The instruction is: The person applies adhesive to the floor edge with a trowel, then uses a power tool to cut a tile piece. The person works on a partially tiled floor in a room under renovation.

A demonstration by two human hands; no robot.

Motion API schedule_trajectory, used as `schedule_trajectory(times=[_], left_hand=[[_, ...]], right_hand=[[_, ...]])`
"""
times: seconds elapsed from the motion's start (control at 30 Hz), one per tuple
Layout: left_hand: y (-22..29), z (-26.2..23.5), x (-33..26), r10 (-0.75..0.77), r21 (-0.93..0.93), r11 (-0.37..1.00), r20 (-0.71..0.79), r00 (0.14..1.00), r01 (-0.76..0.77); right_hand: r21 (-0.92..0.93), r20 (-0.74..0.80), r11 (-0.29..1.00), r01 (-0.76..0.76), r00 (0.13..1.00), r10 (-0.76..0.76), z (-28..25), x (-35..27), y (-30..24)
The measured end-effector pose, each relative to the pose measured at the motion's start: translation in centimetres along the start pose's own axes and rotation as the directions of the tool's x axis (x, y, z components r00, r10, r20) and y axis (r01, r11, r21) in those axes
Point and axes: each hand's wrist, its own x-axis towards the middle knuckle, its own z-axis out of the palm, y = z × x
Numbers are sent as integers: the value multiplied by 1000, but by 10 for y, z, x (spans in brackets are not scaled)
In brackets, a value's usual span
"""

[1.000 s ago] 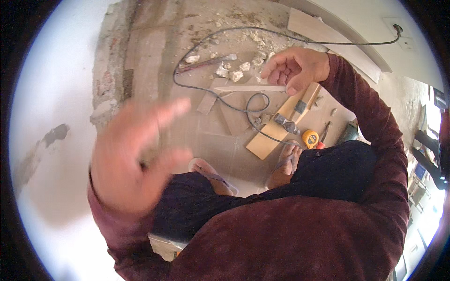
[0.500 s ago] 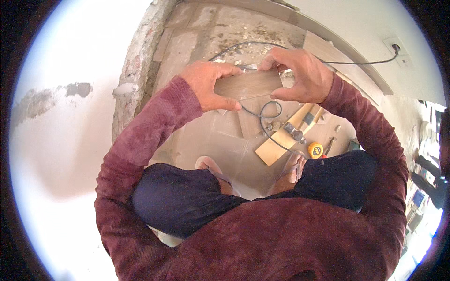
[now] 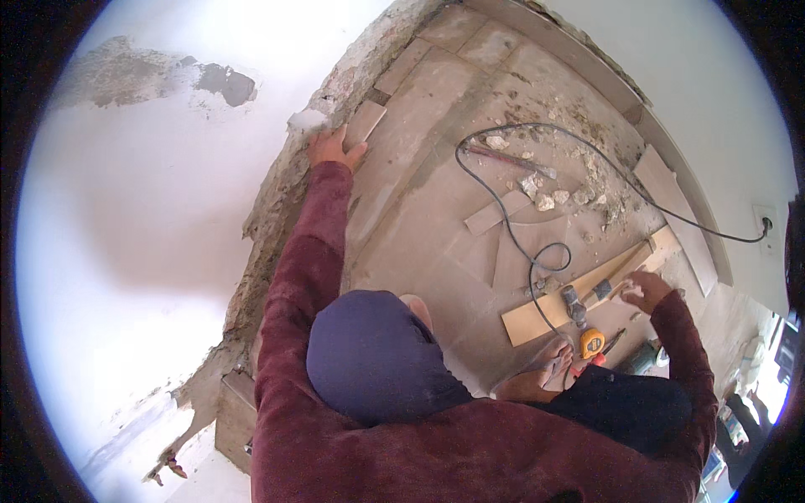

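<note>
Beside the chipped wall (image 3: 275, 201), my left hand (image 3: 329, 149) grips a tile strip (image 3: 366, 122) between parted fingers, seemingly steadying it; right hand (image 3: 646, 293) half-curled, hold unclear.

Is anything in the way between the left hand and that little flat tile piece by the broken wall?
Nothing that I can see. The left hand is right at the near end of the tile piece. The rubble lies off to the right, not between them.

Room under renovation, broken wall edge (image 3: 352, 84), rubble (image 3: 545, 201), hammer (image 3: 574, 307)
</note>
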Motion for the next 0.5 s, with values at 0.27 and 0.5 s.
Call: schedule_trajectory(times=[0.27,0.5], left_hand=[[16,29,37,-84,38,996,-39,996,85],[13,53,38,-112,-43,993,-60,992,109]], right_hand=[[49,-2,998,-30,1000,30,9,-5,-21],[-8,44,999,-45,998,45,1,3,-29]])
